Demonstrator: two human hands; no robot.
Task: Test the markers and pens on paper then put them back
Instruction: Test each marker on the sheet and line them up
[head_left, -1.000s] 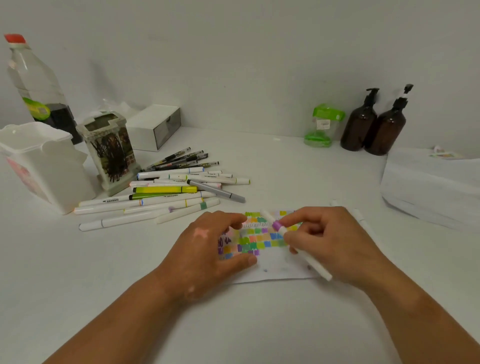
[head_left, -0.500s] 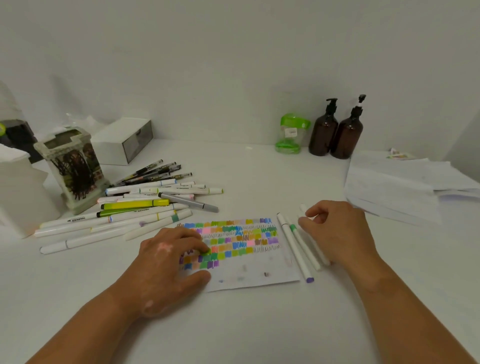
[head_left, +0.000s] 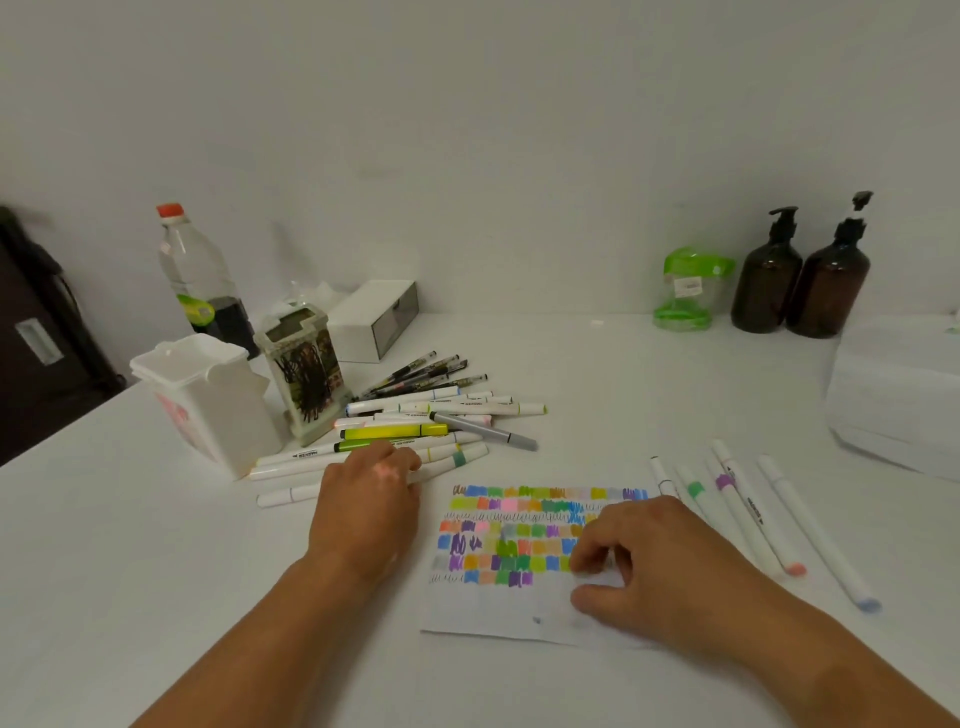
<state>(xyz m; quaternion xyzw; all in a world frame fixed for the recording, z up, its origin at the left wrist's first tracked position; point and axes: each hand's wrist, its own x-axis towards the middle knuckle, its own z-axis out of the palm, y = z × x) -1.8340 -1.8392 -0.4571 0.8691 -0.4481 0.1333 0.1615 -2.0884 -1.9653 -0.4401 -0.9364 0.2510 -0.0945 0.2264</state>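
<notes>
- The left hand (head_left: 363, 499) lies on the near edge of the marker pile (head_left: 447, 410). Its fingers (head_left: 400, 460) are fairly straight on the white barrels, and no marker is visibly pinched.
- The right hand (head_left: 660, 566) rests on the test paper (head_left: 498, 608). Its fingers are loosely curled with the tips pressing the sheet, and they hold nothing.
- The paper lies flat between the two groups of pens, with rows of colour swatches over its upper part.
- A second row of markers (head_left: 748, 509) lies side by side, just right of the paper.
- The markers look light, stiff and smooth. Being round, they probably roll, and the heaped ones may shift when one is pulled out.
- The best hold is likely a pinch at mid-barrel, away from the caps.
- The yellow highlighter (head_left: 395, 431) and grey pen (head_left: 483, 431) lie on top of the pile and are easy to lift. The thin black pens (head_left: 426, 371) at the back would need a finer pinch.
- The sheet is thin and limp, so it likely slides unless pressed down.
- The clear pen holder (head_left: 306, 379) stands open at the top beside the pile. Nothing sticks out of it, and its depth is hidden.
- The white lidded bin (head_left: 208, 405) is closed, so its contents are unseen.
- The clear bottle (head_left: 200, 280) has dark liquid low down.
- Two amber pump bottles (head_left: 800, 286) and a green-lidded jar (head_left: 685, 291) stand by the wall.
</notes>
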